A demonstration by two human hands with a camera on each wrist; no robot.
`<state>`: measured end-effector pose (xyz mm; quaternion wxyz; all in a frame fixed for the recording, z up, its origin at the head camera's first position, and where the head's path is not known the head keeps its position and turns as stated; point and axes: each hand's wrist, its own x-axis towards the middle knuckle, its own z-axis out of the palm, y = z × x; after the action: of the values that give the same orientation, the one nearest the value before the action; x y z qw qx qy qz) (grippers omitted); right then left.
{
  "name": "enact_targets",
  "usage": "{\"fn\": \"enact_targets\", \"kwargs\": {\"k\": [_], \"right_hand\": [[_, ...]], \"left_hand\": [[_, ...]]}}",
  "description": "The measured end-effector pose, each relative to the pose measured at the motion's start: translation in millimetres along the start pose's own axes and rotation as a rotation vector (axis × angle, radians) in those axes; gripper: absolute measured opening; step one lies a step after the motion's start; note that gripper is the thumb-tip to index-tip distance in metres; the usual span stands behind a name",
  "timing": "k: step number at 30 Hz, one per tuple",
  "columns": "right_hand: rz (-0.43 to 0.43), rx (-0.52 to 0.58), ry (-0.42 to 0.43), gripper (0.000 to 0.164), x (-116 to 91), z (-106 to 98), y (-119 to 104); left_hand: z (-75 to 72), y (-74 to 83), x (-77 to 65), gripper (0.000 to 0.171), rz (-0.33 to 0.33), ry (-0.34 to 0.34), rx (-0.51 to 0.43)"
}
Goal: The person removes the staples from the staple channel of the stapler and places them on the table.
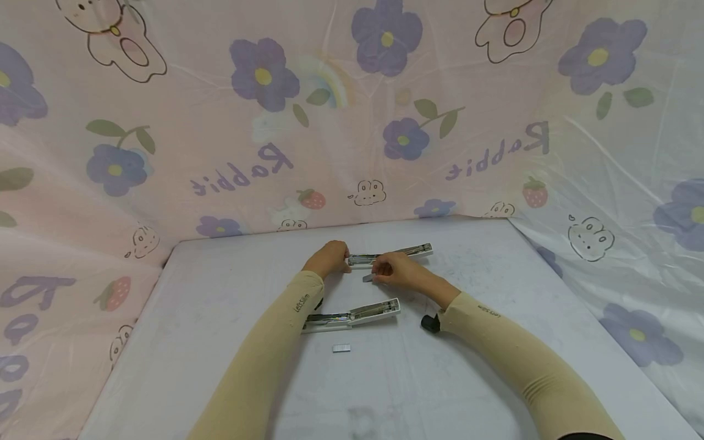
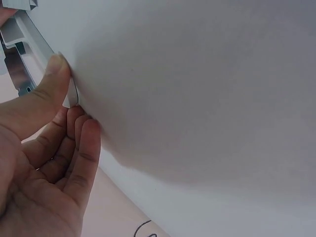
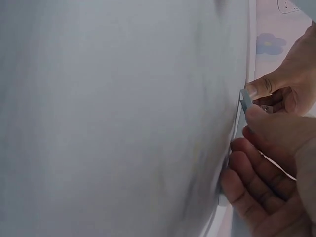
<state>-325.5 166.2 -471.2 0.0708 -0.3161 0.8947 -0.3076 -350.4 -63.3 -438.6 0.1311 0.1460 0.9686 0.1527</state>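
Observation:
My left hand pinches the left end of the far stapler, which lies opened out on the table, its metal channel exposed. In the left wrist view, the thumb presses the side of the white stapler base, with curled fingers at its end. My right hand pinches a small grey strip of staples between thumb and fingertip, just in front of that stapler. The right wrist view shows the staple strip tilted, close to the left thumb. My right hand hides the stapler's middle.
A second opened stapler lies nearer, its left end partly behind the left sleeve. Another staple strip rests in front of it on the white table. A patterned curtain hangs along the back and sides.

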Motion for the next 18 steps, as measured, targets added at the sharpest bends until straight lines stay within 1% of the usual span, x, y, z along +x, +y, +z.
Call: {"fn": "enact_targets", "kwargs": {"k": [2,9,14,18], "right_hand": [[0.005,-0.012,-0.007,0.011,-0.2,-0.4,-0.8],[-0.006,-0.065,-0.025,0.01,1.3,-1.8,-2.1],[-0.007,-0.096,-0.038,0.011,3.7,-0.7,0.6],[0.0,-0.108,-0.053,0.012,3.5,-0.2,0.6]], "left_hand": [[-0.4,-0.4,-0.4,0.026,0.001,-0.006,-0.002],[-2.9,-3.5,-2.9,0.03,-0.012,-0.031,-0.055],[-3.7,-6.1,-4.4,0.034,0.005,-0.035,-0.065],[-3.7,-14.8,-8.9,0.042,0.038,-0.03,-0.107]]}}
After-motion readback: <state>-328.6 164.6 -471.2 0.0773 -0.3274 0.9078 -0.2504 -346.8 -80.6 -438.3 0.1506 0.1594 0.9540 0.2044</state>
